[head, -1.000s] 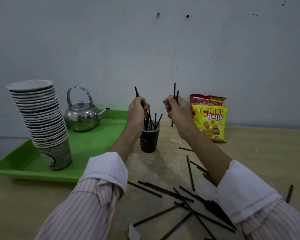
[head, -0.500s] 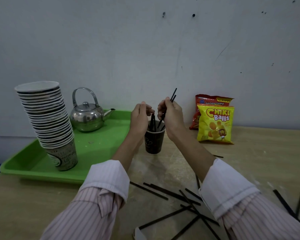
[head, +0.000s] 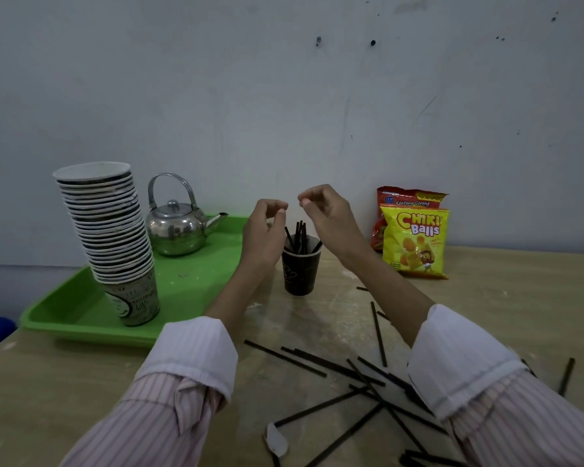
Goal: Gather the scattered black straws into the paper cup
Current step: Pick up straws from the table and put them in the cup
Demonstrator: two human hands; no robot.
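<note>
Straws [head: 331, 366] left to gather are seen lying flat and criss-crossed on the table [head: 81, 382], well short of the paper cup [head: 300, 274], in which upright straws [head: 299, 232] are stood. The left hand [head: 262, 230] and right hand [head: 327, 214] are held above the cup, each curled thumb-to-fingertip with nothing pinched. The pile is judged nearer the right arm, lying below it on the wearer's side.
</note>
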